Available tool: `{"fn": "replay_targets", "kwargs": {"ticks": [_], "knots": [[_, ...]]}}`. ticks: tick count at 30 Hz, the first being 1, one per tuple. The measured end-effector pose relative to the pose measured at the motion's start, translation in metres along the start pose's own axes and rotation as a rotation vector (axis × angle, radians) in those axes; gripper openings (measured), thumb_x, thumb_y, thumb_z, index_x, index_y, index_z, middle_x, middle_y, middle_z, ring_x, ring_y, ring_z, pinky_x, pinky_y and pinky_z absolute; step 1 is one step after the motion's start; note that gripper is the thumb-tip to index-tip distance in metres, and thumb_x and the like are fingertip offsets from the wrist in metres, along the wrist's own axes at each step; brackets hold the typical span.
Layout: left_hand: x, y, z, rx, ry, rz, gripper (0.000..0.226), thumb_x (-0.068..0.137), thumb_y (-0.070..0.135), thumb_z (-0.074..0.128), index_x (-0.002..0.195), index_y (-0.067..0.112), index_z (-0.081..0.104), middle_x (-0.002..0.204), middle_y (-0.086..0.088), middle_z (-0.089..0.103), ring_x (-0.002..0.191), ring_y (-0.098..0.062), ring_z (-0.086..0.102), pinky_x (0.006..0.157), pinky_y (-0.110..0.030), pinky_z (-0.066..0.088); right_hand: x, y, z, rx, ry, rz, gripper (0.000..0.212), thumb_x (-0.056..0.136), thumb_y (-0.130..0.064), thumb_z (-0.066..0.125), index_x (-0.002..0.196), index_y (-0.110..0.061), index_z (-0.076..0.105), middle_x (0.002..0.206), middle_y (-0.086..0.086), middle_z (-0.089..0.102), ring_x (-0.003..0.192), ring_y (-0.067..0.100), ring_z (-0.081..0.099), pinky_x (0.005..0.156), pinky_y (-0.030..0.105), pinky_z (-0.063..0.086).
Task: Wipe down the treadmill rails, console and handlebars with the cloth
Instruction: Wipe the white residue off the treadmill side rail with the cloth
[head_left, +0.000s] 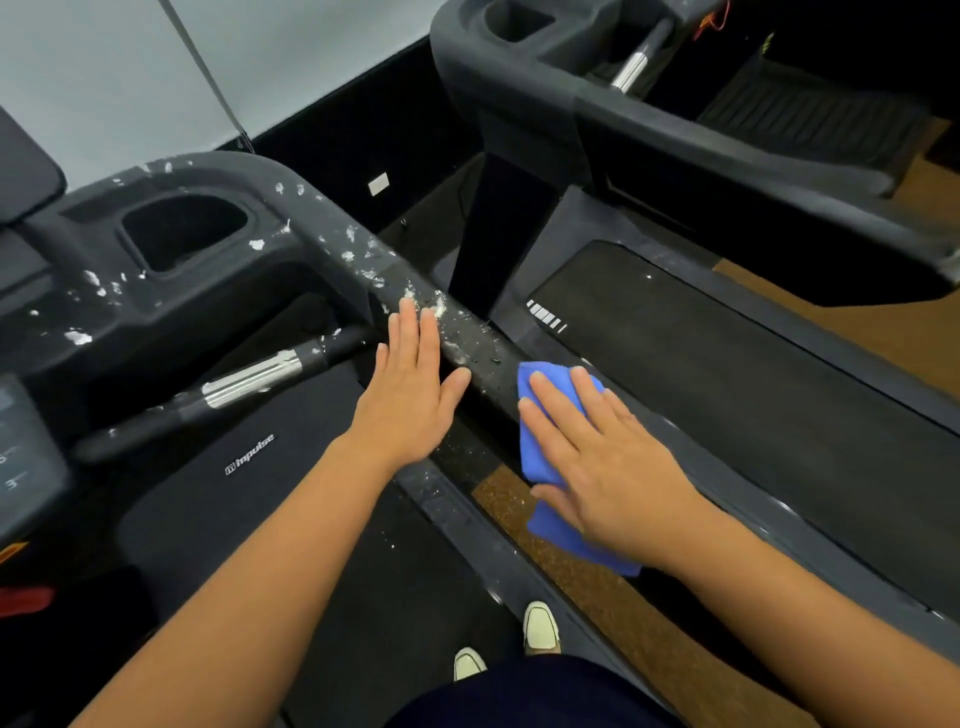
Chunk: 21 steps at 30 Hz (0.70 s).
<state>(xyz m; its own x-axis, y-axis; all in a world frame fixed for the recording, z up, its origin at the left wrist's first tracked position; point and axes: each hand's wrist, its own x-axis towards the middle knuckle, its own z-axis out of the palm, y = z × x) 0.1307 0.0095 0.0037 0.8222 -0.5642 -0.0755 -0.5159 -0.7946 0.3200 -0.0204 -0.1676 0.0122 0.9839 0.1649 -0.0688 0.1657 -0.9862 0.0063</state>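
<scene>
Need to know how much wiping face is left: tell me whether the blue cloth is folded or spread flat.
Folded. The blue cloth shows as a thick bunched pad under the flat right hand, pressed against the handrail.

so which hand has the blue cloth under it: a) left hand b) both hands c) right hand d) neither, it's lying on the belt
c: the blue cloth lies under the flat palm and spread fingers of the right hand at the lower end of the side rail, while the left hand rests bare and open on the rail beside the white specks.
</scene>
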Motion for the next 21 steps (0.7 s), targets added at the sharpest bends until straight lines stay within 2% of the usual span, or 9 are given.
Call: {"fn": "replay_targets", "kwargs": {"ticks": [1, 4, 6, 9, 11, 13, 16, 19, 21], "knots": [[0.000, 0.000, 0.000, -0.012, -0.003, 0.000, 0.074, 0.099, 0.044, 0.027, 0.148, 0.006, -0.012, 0.154, -0.011, -0.027, 0.143, -0.025, -0.019, 0.116, -0.039, -0.003, -0.003, 0.004, -0.006, 0.095, -0.022, 0.062, 0.073, 0.091, -0.056, 0.032, 0.144, -0.005, 0.035, 0.152, 0.016, 0.031, 0.128, 0.045, 0.042, 0.098, 0.052, 0.044], [-0.001, 0.002, 0.000, -0.034, -0.005, -0.002, 0.073, 0.099, 0.043, 0.027, 0.148, 0.006, -0.014, 0.153, -0.010, -0.029, 0.143, -0.024, -0.021, 0.115, -0.038, -0.004, 0.020, 0.007, -0.018, 0.328, -0.153, 0.343, 0.078, 0.093, -0.062, 0.026, 0.151, -0.013, 0.009, 0.158, 0.008, 0.013, 0.128, 0.036, 0.042, 0.099, 0.043, 0.041], [-0.002, 0.003, 0.001, -0.044, -0.004, -0.010, 0.073, 0.099, 0.042, 0.027, 0.148, 0.006, -0.013, 0.153, -0.011, -0.029, 0.143, -0.025, -0.021, 0.116, -0.039, -0.003, 0.046, -0.003, -0.021, 0.329, -0.172, 0.456, 0.078, 0.094, -0.062, 0.025, 0.151, -0.013, 0.007, 0.154, 0.011, 0.023, 0.122, 0.038, 0.046, 0.094, 0.043, 0.040], [-0.002, 0.005, 0.001, -0.047, -0.004, -0.018, 0.073, 0.099, 0.041, 0.027, 0.148, 0.005, -0.013, 0.153, -0.011, -0.029, 0.143, -0.025, -0.020, 0.116, -0.039, -0.002, 0.050, -0.025, -0.013, 0.065, -0.074, 0.347, 0.079, 0.090, -0.060, 0.031, 0.148, -0.008, 0.021, 0.146, 0.021, 0.033, 0.105, 0.044, 0.051, 0.086, 0.047, 0.044], [-0.002, 0.005, 0.000, -0.051, -0.009, -0.016, 0.073, 0.099, 0.042, 0.026, 0.148, 0.006, -0.014, 0.153, -0.011, -0.030, 0.143, -0.024, -0.021, 0.115, -0.038, -0.004, 0.029, -0.026, 0.001, -0.056, -0.010, 0.218, 0.076, 0.088, -0.056, 0.041, 0.145, -0.007, 0.031, 0.145, 0.025, 0.035, 0.110, 0.052, 0.047, 0.091, 0.054, 0.043], [-0.002, 0.005, -0.001, -0.059, -0.017, -0.015, 0.073, 0.099, 0.042, 0.026, 0.148, 0.006, -0.015, 0.153, -0.009, -0.031, 0.142, -0.023, -0.022, 0.114, -0.036, -0.005, 0.011, -0.015, 0.006, -0.026, 0.031, 0.162, 0.076, 0.089, -0.058, 0.037, 0.144, -0.005, 0.032, 0.145, 0.025, 0.035, 0.110, 0.051, 0.047, 0.092, 0.055, 0.045], [-0.002, 0.005, -0.003, -0.073, -0.025, -0.020, 0.073, 0.099, 0.041, 0.028, 0.148, 0.007, -0.015, 0.153, -0.009, -0.031, 0.143, -0.023, -0.022, 0.115, -0.036, -0.005, 0.023, -0.006, -0.012, 0.123, -0.032, 0.256, 0.091, 0.085, -0.072, 0.017, 0.149, -0.007, 0.020, 0.145, 0.018, 0.034, 0.102, 0.040, 0.052, 0.086, 0.046, 0.047], [-0.002, 0.006, -0.004, -0.084, -0.029, -0.026, 0.073, 0.100, 0.040, 0.030, 0.148, 0.007, -0.014, 0.153, -0.009, -0.031, 0.143, -0.023, -0.022, 0.115, -0.037, -0.004, 0.061, 0.001, -0.019, 0.316, -0.126, 0.348, 0.096, 0.082, -0.076, 0.027, 0.151, -0.012, 0.007, 0.145, 0.013, 0.034, 0.117, 0.035, 0.050, 0.088, 0.040, 0.043], [-0.002, 0.007, -0.004, -0.093, -0.025, -0.024, 0.073, 0.100, 0.039, 0.030, 0.148, 0.007, -0.014, 0.153, -0.008, -0.031, 0.143, -0.023, -0.022, 0.115, -0.037, -0.003, 0.071, 0.001, -0.020, 0.280, -0.099, 0.309, 0.096, 0.083, -0.076, 0.026, 0.151, -0.011, 0.007, 0.144, 0.014, 0.035, 0.115, 0.035, 0.052, 0.085, 0.039, 0.043]]}}
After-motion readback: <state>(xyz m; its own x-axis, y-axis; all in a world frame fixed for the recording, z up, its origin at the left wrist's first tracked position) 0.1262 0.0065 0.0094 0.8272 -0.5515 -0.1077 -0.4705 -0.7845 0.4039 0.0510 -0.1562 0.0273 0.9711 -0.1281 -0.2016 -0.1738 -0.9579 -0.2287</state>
